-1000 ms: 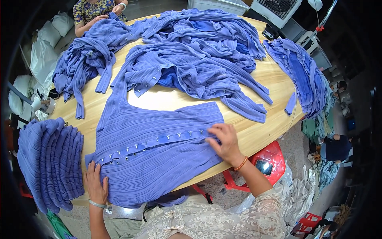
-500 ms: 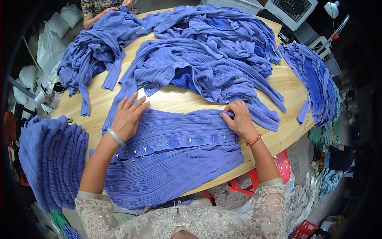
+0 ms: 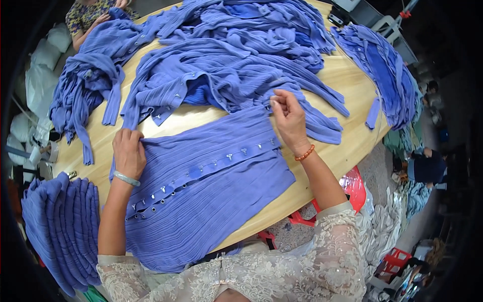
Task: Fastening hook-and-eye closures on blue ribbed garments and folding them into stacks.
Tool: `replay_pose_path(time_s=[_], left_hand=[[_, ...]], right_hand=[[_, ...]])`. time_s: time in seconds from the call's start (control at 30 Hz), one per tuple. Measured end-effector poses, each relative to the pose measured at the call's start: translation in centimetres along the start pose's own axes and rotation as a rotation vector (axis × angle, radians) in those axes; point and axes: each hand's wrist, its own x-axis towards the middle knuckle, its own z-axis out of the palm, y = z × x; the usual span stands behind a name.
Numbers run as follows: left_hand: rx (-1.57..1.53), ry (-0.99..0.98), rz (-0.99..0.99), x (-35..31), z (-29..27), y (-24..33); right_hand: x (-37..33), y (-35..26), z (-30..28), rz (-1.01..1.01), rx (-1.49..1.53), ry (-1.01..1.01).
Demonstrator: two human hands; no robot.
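Observation:
A folded violet-blue ribbed garment (image 3: 216, 209) lies on the table in front of me. A strip of metal hooks (image 3: 230, 156) runs aslant across it, with several small ring eyelets (image 3: 154, 209) below the strip's left part. My left hand (image 3: 129, 155), with a pale bangle at the wrist, is closed on the garment's upper left edge. At its upper right corner my right hand (image 3: 290, 123), wearing a beaded bracelet, pinches the cloth between thumb and fingers. The fingertips of my left hand are partly hidden.
Loose violet-blue garments (image 3: 236, 65) heap across the far side of the wooden table (image 3: 352, 83). A folded stack (image 3: 60, 226) stands at left, another pile (image 3: 382, 75) at far right. Beyond the far left heap, another person's hand (image 3: 103, 18) holds cloth. A red stool (image 3: 353, 185) stands below the table's right edge.
My left hand has moved down and left and closed on the garment's edge. My right hand has moved up and left with the corner. The garment is now tilted more, its right end higher.

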Motion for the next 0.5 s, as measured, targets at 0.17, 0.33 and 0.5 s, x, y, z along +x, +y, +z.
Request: replay_pose_path(time_s=[0.17, 0.33, 0.5], left_hand=[[-0.062, 0.026, 0.116, -0.3, -2.2, 5.8], [-0.395, -0.152, 0.348, -0.3, -2.9, 13.6], [-0.467, -0.197, 0.432, 2.0, 2.1, 20.3]], right_hand=[[-3.3, -1.7, -4.5, -0.077, -0.419, -0.072], [-8.7, -3.9, -6.1, 0.223, -0.405, -0.304], [-9.7, -4.0, -4.6, 0.039, -0.534, -0.303]])
